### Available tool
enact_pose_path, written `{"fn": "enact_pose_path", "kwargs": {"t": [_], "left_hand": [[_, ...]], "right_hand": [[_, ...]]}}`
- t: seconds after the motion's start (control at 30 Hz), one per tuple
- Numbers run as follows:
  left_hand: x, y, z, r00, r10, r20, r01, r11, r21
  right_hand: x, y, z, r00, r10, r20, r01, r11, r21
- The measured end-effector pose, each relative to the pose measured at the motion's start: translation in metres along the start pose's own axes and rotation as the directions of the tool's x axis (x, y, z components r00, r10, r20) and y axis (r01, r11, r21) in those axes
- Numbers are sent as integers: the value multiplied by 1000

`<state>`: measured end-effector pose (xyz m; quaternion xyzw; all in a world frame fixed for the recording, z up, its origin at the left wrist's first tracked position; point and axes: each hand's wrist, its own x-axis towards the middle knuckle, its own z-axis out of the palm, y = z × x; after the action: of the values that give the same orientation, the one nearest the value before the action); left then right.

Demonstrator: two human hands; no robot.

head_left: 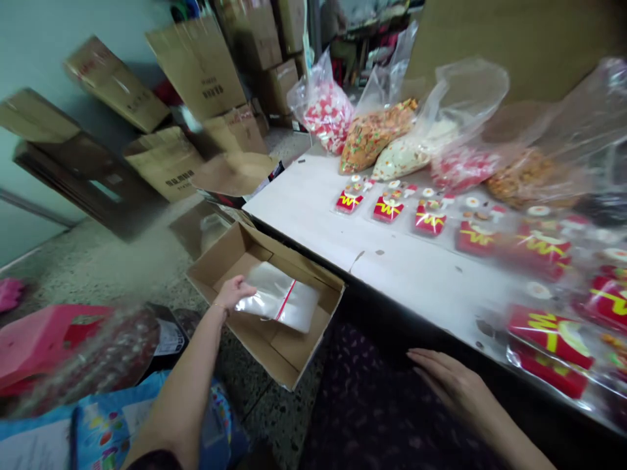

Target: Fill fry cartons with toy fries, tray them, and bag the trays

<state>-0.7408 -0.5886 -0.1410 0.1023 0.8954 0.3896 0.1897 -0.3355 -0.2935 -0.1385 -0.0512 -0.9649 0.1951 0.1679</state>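
Note:
My left hand (pixel 232 293) is closed on one end of a stack of clear plastic bags (pixel 302 305), which has a red band (pixel 286 300) around it. The stack is over an open cardboard box (pixel 279 373); whether it rests on the bottom I cannot tell. Near the table's front edge, my right hand (pixel 443 372) has its fingers stretched out and holds nothing. On the white table (pixel 313 212) several clear packets with red fries-carton shapes (pixel 388 207) marked in yellow lie in a row, with more stacked packets (pixel 551 339) at the right.
Large clear bags of small colourful pieces (pixel 375 137) stand along the table's back. Cardboard cartons (pixel 198 68) are piled at the far left. A pink container (pixel 44 346) and blue printed bags (pixel 108 418) are at lower left, beside the speckled floor (pixel 122 261).

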Motion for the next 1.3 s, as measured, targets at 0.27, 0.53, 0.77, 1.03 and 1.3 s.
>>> {"fn": "enact_pose_path", "kwargs": {"t": [0.27, 0.53, 0.77, 1.03, 1.3], "left_hand": [[-9, 111, -57, 988, 151, -22, -145, 882, -449], [102, 188, 28, 973, 214, 86, -206, 973, -101], [99, 219, 139, 787, 576, 220, -616, 714, 333], [87, 189, 180, 769, 569, 293, -632, 605, 484], [48, 214, 197, 707, 671, 223, -685, 572, 451]], "right_hand": [[4, -6, 0, 1000, -22, -22, 23, 999, 43], [-31, 7, -8, 984, 149, -102, -150, 989, -6], [-37, 6, -15, 965, 234, -117, -236, 972, 3], [-28, 6, -21, 967, 213, -143, -215, 977, 1], [-27, 7, -58, 943, 207, -262, -223, 974, -34]]}}
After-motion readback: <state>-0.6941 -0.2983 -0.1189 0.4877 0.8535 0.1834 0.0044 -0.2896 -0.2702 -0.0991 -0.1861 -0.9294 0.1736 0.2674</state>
